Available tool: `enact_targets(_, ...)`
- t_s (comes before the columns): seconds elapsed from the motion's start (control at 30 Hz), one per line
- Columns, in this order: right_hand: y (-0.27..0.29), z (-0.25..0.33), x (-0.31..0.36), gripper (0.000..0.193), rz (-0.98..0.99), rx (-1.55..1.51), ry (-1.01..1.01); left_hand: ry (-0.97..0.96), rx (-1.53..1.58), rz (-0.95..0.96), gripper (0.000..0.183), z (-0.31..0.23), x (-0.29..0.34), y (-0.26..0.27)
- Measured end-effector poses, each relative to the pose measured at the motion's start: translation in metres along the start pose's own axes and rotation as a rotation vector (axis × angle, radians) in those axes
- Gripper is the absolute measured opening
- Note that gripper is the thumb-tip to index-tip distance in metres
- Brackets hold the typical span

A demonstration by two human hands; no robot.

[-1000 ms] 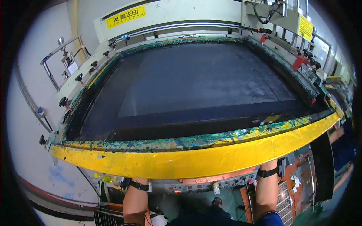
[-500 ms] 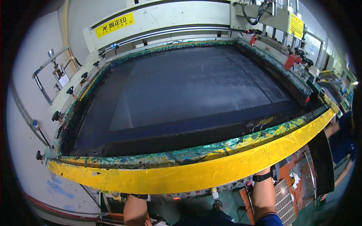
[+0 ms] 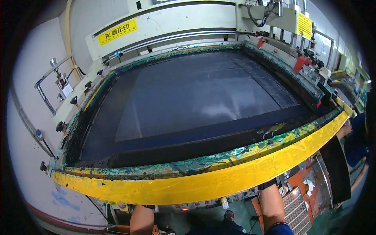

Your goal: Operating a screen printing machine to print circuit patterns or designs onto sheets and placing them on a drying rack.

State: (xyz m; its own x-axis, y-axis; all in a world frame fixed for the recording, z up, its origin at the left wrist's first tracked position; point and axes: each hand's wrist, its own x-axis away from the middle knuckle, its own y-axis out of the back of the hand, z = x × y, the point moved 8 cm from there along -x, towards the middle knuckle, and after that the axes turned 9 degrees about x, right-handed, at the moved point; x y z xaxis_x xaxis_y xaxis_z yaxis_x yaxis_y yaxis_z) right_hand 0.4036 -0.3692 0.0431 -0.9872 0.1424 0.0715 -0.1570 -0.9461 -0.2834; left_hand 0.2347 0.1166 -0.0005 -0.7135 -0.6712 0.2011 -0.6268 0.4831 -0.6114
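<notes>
A large screen-printing frame point(image 3: 168, 171) fills the middle of the head view. Its rim is crusted with green and yellow ink, and a dark, glossy mesh point(image 3: 184, 98) stretches inside it. Along the near side runs a wide yellow strip point(image 3: 196, 188). My left forearm point(image 3: 142, 220) reaches beneath this strip left of centre, with something black at the wrist. Farther right, my right forearm point(image 3: 272, 205) goes under the same strip and has a black band point(image 3: 267, 185) at its wrist. The strip hides both hands and their fingers, so whether they grip anything cannot be seen.
A pale machine beam point(image 3: 172, 23) spans the far side. Black clamp knobs point(image 3: 74, 100) line the left edge. Below the strip are a control panel point(image 3: 201, 203) and, at right, a patterned sheet point(image 3: 297, 211). Another person point(image 3: 357, 141) stands at the far right.
The view has shifted slightly, and the left part of the frame sits a little lower in it. My right wrist appears slightly farther left, and more of the control panel shows.
</notes>
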Motion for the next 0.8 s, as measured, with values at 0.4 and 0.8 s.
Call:
enact_targets(0.4,-0.006,-0.017,-0.005,0.027,0.018,0.069,-0.02,0.01,-0.03,0.015,0.017,0.003,-0.003,-0.001)
enact_targets(0.8,0.011,-0.048,-0.025,0.027,0.018,0.3,0.035,0.045,-0.136,0.025,0.017,0.01,0.012,0.052)
